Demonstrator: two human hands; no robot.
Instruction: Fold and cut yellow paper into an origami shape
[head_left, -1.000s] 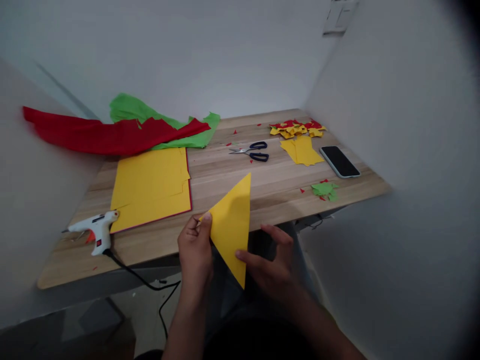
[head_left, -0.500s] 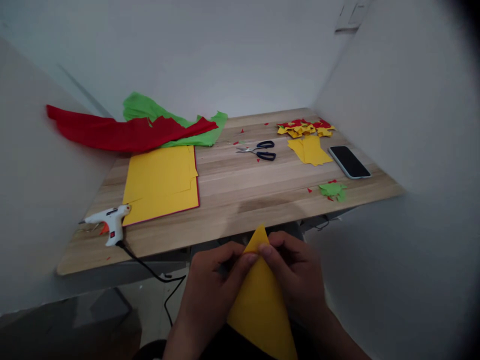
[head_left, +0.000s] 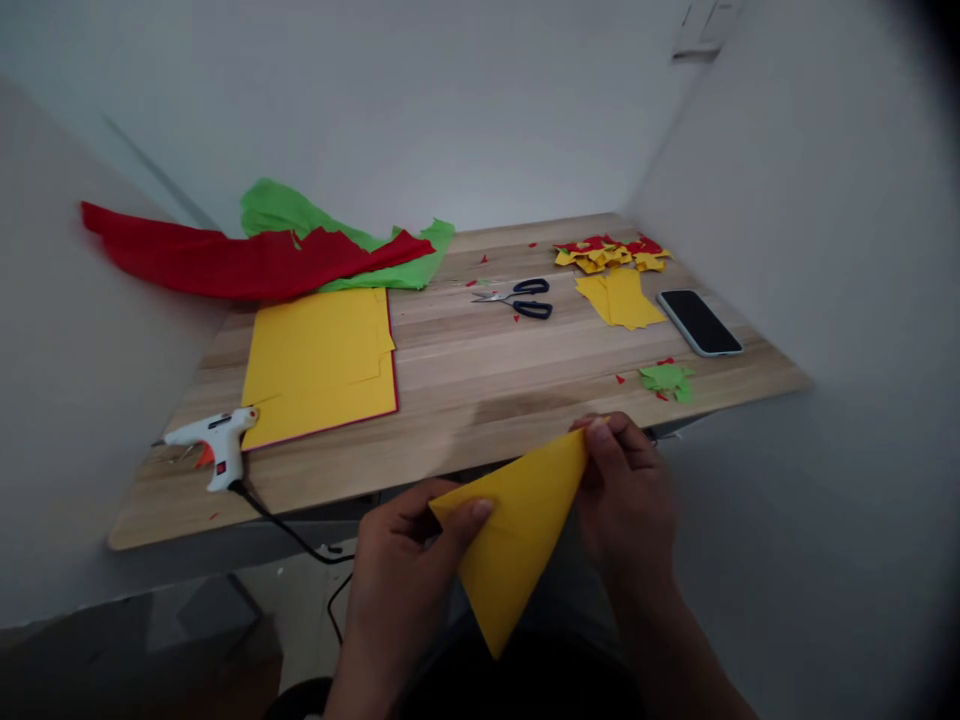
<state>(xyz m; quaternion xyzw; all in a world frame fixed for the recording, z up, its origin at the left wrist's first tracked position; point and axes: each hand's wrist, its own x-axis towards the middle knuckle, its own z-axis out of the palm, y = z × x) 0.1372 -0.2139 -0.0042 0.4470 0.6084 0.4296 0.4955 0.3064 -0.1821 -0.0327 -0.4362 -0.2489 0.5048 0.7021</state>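
Note:
Between my two hands, in front of the table's near edge, is a piece of yellow paper [head_left: 517, 530] folded into a triangle. One point of it hangs downward. My left hand [head_left: 412, 560] pinches its left corner, thumb on the near face. The upper right corner is gripped by my right hand [head_left: 626, 480], thumb in front and fingers behind. The fingertips behind the paper are partly hidden.
On the wooden table [head_left: 450, 360] lie a white glue gun [head_left: 220, 443], yellow sheets [head_left: 322, 360], red crepe paper [head_left: 262, 262], green crepe paper [head_left: 281, 207], scissors [head_left: 517, 298], yellow cut pieces [head_left: 622, 300], a star-shaped scrap pile [head_left: 600, 258], green scraps [head_left: 667, 380] and a phone [head_left: 699, 322].
The yellow paper has turned from pointing upward to lying slantwise, one point now down. My hands have moved apart; the right went up and to the right, the left slightly left.

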